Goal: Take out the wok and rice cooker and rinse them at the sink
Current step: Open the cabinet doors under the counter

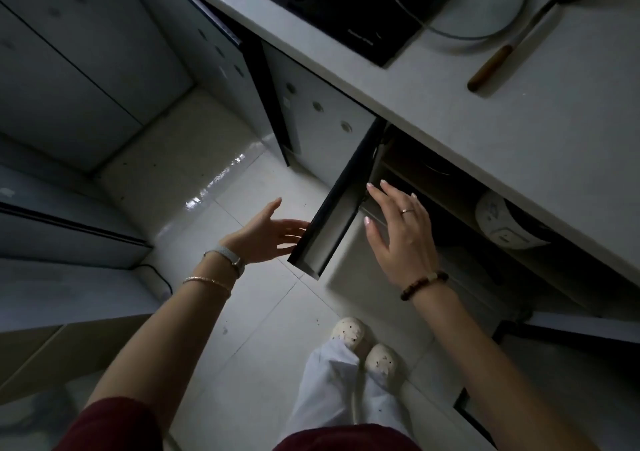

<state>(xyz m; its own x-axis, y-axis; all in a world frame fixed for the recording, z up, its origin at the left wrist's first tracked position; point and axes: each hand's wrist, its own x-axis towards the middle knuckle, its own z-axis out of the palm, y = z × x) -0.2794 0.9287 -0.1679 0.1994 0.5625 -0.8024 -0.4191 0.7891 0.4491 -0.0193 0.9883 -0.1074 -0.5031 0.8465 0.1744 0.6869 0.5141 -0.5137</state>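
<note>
The person is wearing dark red short sleeves (114, 423), white trousers (332, 381) and cream perforated clogs (349, 333). The left wrist is carrying a silver mesh-band watch (227, 256) and thin gold bangle (207, 281). The right is bearing a brown beaded bracelet (424, 284) and a ring (407, 211).

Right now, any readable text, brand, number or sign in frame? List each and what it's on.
None can be read.
Hob: a small pale mark near its front corner, too blurred to read.
Rice cooker in the open cabinet: pale panel markings on its front, too small and dim to read.
Left hand and right hand: no text on the watch, ring or bracelets.
</note>
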